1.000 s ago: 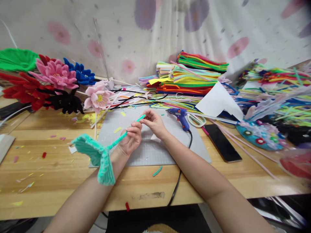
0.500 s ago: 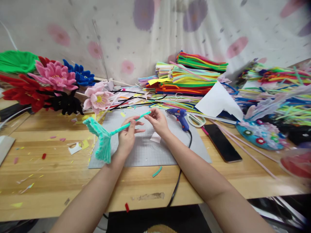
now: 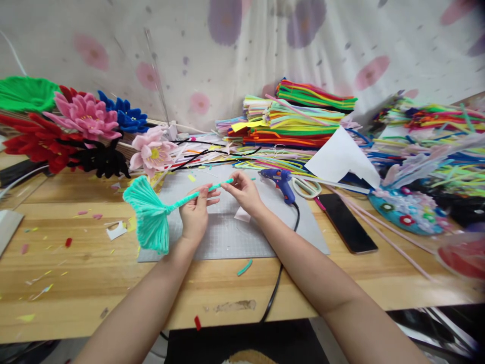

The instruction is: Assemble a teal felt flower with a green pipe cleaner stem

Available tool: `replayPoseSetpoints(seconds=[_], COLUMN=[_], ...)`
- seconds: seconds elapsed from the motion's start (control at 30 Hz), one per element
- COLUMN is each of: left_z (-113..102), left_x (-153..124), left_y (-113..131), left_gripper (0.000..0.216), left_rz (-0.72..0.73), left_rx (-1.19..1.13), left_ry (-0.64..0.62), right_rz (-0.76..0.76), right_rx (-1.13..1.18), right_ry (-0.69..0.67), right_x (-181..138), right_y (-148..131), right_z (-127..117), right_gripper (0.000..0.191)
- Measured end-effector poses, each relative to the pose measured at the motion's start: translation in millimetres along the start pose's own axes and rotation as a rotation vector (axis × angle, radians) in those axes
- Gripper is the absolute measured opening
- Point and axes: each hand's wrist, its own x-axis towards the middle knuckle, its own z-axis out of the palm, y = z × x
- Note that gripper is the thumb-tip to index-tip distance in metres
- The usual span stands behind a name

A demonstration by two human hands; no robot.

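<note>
A teal pipe-cleaner fan (image 3: pixel 150 217) on a thin teal stem (image 3: pixel 200 194) is held above the grey cutting mat (image 3: pixel 227 237). My left hand (image 3: pixel 195 215) pinches the stem near its middle, fingers closed on it. My right hand (image 3: pixel 244 191) pinches the stem's far tip. The fan head points left and sits over the mat's left edge.
A blue glue gun (image 3: pixel 281 183) with a black cord and scissors (image 3: pixel 306 187) lie right of my hands. A black phone (image 3: pixel 346 216) lies on the wooden table (image 3: pixel 76 273). Pipe-cleaner flowers (image 3: pixel 87 131) stand at the left, with stacked coloured pipe cleaners (image 3: pixel 299 116) behind.
The fan has been turned about its stem and lifted from low by my left forearm to up over the mat's left edge. Both hands have kept hold of the stem.
</note>
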Motion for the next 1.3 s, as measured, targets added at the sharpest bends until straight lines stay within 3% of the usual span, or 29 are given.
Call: replayPoseSetpoints(seconds=[0.43, 0.77, 1.0, 1.3], left_z=[0.2, -2.4, -4.1, -1.0], left_x=[5.5, 7.8, 9.0, 5.1], left_y=[-3.8, -2.0, -2.4, -0.8], left_gripper=[0.035, 0.034, 0.034, 0.034], left_rz=[-0.197, -0.142, -0.108, -0.096], left_rx=[-0.123, -0.058, -0.011, -0.031], left_ry=[0.027, -0.051, -0.051, -0.019], right_rz=[-0.105, -0.031, 0.105, 0.111], right_rx=[-0.168, 0.013, 0.185, 0.246], right_ry=[0.019, -0.022, -0.106, -0.064], right_x=[-0.7, 0.4, 1.4, -0.5], right_y=[4.9, 4.8, 2.7, 0.4], right_z=[-3.5, -1.6, -4.0, -0.4], right_gripper=[0.03, 0.027, 0.035, 0.034])
